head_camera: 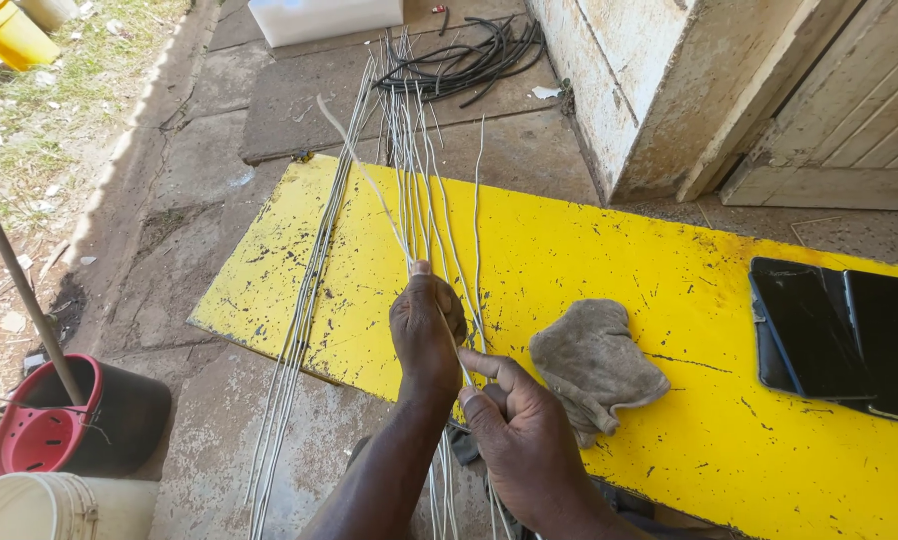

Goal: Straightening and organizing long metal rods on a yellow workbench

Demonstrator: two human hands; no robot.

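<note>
Your left hand (425, 335) pinched a wire (369, 180) over the yellow board (669, 270); your right hand (514, 430) closed around it, forefinger out, beside a rag (594, 365).

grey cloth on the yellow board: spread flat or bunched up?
Bunched up. The grey cloth lies crumpled in a lump with folds on the yellow board, just beside the right hand, not touching it.

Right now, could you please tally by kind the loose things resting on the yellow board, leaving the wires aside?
Flat black rectangular phones: 2
Crumpled grey cloth rag: 1
Total: 3, all on the scratched yellow painted board. The left hand and right hand each grip a thin grey wire.
</note>
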